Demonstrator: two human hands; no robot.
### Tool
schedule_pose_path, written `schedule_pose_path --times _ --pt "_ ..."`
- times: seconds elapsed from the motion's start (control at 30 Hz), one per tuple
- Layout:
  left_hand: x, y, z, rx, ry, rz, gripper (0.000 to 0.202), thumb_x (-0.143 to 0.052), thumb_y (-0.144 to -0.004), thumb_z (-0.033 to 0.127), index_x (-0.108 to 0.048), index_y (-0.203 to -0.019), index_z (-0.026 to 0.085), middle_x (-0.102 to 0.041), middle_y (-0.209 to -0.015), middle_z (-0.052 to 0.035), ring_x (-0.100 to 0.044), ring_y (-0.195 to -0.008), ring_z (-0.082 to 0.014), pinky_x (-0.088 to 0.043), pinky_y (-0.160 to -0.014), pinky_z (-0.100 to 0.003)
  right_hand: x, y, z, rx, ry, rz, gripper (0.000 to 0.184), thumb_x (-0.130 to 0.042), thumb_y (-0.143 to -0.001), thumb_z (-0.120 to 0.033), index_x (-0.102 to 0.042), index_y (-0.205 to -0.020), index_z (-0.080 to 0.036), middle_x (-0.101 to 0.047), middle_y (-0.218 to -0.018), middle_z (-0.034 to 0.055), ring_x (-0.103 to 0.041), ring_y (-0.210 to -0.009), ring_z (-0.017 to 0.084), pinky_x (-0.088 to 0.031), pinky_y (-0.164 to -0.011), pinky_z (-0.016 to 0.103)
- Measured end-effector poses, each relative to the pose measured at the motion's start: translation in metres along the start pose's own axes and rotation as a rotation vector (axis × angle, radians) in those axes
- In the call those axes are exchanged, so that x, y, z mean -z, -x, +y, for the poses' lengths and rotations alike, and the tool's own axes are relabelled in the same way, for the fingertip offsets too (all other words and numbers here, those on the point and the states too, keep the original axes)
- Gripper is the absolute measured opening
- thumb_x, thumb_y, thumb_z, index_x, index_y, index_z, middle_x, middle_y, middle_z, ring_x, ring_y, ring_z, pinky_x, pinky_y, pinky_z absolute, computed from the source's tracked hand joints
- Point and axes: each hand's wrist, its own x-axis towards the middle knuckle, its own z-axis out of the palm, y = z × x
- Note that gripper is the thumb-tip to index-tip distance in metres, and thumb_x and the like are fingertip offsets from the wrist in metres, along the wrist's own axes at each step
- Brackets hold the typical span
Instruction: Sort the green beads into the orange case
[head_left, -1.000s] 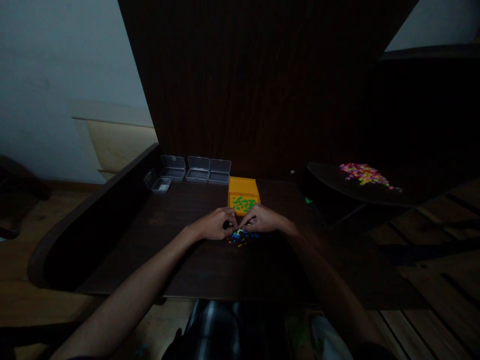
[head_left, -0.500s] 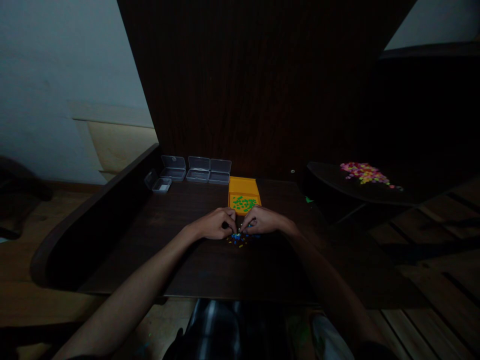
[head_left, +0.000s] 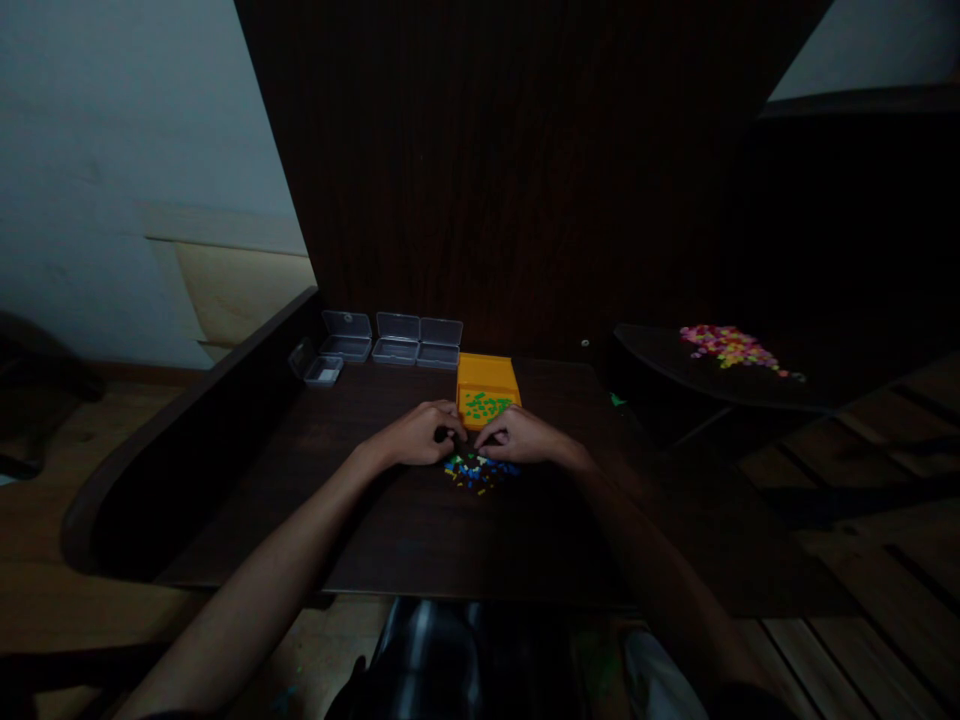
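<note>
On the dark wooden table point(head_left: 390, 530) lies a small heap of tiny coloured beads point(head_left: 474, 471), blue, yellow, green and red. My left hand point(head_left: 414, 436) and my right hand point(head_left: 519, 438) rest just behind the heap, fingers curled and pinched toward each other at the near edge of an orange box point(head_left: 486, 378). The box holds green beads point(head_left: 486, 406). Whatever the fingertips pinch is too small and dark to make out.
Several clear plastic boxes with open lids point(head_left: 397, 340) stand at the back left, one small one point(head_left: 322, 370) nearer the table's left rail. A second dark surface at the right carries a pile of pink and yellow beads point(head_left: 726, 346). A dark panel rises behind.
Both hands have shifted a little away from me, off the bead heap and up to the near edge of the orange box. More of the heap now shows.
</note>
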Motion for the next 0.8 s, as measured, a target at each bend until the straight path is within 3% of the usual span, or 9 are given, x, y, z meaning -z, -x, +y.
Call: schedule_pose_path --times 0.3,0.6,0.8 --pt "0.007 0.004 -0.005 0.04 0.033 -0.175 0.025 -0.058 -0.069 0.004 -0.074 -0.085 0.015 -0.062 -0.078 -0.0011 -0.057 -0.066 -0.0107 -0.043 -0.065 -0.02 -0.011 -0.006 -0.01 -0.024 0.074 0.014 0.017 -0.065 -0.078 -0.022 -0.077 -0.089 -0.02 -0.066 -0.065 -0.0019 -0.049 -0.054 0.009 -0.032 -0.057 0.021" --pt "0.005 0.003 -0.007 0.074 0.022 -0.181 0.024 -0.058 -0.07 0.007 -0.071 -0.088 0.014 -0.06 -0.076 0.0002 -0.055 -0.063 -0.0095 -0.041 -0.062 -0.019 -0.011 -0.006 -0.011 -0.015 0.089 0.016 0.016 -0.064 -0.077 -0.019 -0.076 -0.087 -0.02 -0.068 -0.069 -0.0017 -0.051 -0.056 0.009 -0.031 -0.057 0.02" --pt "0.006 0.002 -0.005 0.12 0.008 -0.189 0.027 -0.057 -0.069 0.008 -0.069 -0.093 0.014 -0.06 -0.074 0.001 -0.053 -0.061 -0.0097 -0.04 -0.06 -0.02 -0.012 -0.008 -0.006 -0.024 0.045 0.032 0.015 -0.063 -0.077 -0.016 -0.075 -0.087 -0.017 -0.057 -0.059 -0.004 -0.044 -0.053 0.007 -0.029 -0.055 0.02"
